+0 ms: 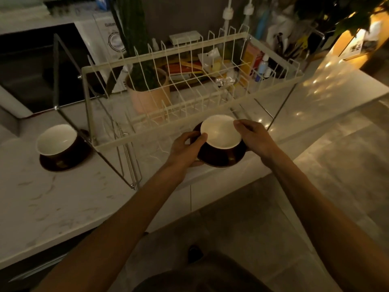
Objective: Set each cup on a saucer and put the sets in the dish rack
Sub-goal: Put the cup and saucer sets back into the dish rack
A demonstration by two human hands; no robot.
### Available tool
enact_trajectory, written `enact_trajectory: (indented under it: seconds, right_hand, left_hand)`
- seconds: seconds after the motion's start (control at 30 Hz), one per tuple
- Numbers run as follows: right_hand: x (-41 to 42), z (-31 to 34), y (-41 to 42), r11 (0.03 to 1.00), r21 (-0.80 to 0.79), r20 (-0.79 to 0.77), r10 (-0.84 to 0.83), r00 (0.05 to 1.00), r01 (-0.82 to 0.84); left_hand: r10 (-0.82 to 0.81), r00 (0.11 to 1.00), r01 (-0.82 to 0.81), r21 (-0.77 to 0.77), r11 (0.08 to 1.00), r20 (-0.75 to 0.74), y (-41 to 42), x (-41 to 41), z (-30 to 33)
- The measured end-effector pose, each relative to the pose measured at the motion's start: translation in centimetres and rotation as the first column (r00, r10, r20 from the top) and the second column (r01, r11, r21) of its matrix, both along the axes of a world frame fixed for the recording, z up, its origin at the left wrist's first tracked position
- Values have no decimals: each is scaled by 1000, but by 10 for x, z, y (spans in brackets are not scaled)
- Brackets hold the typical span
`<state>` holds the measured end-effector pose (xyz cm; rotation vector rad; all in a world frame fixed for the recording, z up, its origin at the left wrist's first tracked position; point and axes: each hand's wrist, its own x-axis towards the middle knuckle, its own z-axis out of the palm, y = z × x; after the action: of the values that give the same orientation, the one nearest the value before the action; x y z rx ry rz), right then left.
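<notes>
A dark brown cup with a white inside (221, 131) stands on a brown saucer (223, 162), held just in front of the white wire dish rack (134, 142) at its near right corner. My left hand (186, 147) grips the saucer's left edge, thumb on the cup's rim. My right hand (252, 137) holds the right side, fingers touching the cup's rim. A second brown cup (56, 140) sits on its saucer (63, 163) on the white marble counter (63, 197), left of the rack.
Behind the rack stand a pink pot with a green plant (147, 91), bottles and clutter. A dark sink (37, 74) lies at the far left. The counter's front edge runs under my forearms, with tiled floor below.
</notes>
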<state>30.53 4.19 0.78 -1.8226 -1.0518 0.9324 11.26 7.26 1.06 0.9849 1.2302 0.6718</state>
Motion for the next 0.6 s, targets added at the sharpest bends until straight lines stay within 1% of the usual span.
enact_trajectory:
  seconds: [0.23,0.37,0.43,0.5,0.6]
  right_hand:
    - [15,-5,48,1000,-21,86,12,996,-10]
    - [18,-6,70,999,-47,128,34,991,-28]
    - [22,-7,79,998,-60,124,36,992,-28]
    - [24,-8,84,999,-50,92,14,996,-9]
    - [27,-8,87,1000,2,122,0,993,0]
  left_hand:
    - [37,999,-37,-27,999,-15,46,24,-6]
    - [32,999,-32,-3,999,-10,65,32,-15]
    - [33,999,-33,10,999,8,72,33,-21]
    - [30,999,-31,26,999,30,78,34,-27]
    - [43,998,-45,61,997,36,83,36,-32]
